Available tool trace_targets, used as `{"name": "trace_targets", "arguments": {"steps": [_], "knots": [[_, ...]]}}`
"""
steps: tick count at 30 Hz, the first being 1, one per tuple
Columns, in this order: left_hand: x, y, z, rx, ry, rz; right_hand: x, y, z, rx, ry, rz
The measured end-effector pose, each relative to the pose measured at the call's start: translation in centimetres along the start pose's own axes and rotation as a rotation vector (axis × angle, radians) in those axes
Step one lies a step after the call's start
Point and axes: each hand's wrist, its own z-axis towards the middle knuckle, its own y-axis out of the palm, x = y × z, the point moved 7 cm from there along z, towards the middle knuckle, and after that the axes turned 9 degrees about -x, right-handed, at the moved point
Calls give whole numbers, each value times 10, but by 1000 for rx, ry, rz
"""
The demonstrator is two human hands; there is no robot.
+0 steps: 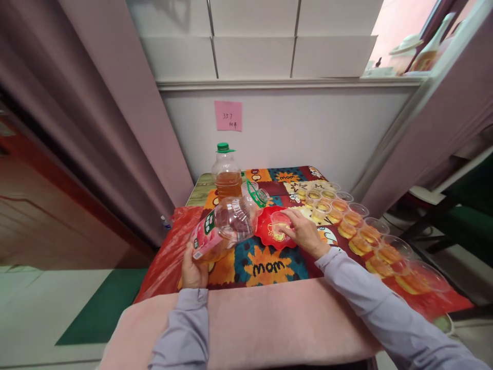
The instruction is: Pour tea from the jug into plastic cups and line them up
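Observation:
My left hand (193, 270) grips the base of a large clear plastic bottle (231, 221) with a pink label. The bottle is tilted, its uncapped mouth pointing up and right, and a green handle ring circles its neck. Only a little liquid shows inside. Over the red scalloped tray (265, 234), my right hand (304, 231) has its fingers closed around a clear plastic cup (280, 222). The cup sits below and to the right of the bottle's mouth. Whether it holds liquid is hard to make out.
Behind the tilted bottle stands another bottle (227, 177), green-capped and partly full of amber liquid. Rows of clear cups (352, 221) with amber liquid line the table's right side. A patterned cloth (265, 264) covers the table, with red plastic sheeting (165, 257) at its left edge.

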Motion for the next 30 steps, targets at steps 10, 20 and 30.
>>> {"name": "trace_targets", "arguments": {"steps": [10,20,30], "knots": [[3,-2,-1,-2,0,21,-8,7,-29,415,229,314],[4,-2,-2,50,-7,57,17,44,5,-12,415,126],[3,-6,-2,47,-20,79,-5,12,-1,336,200,479]]}}
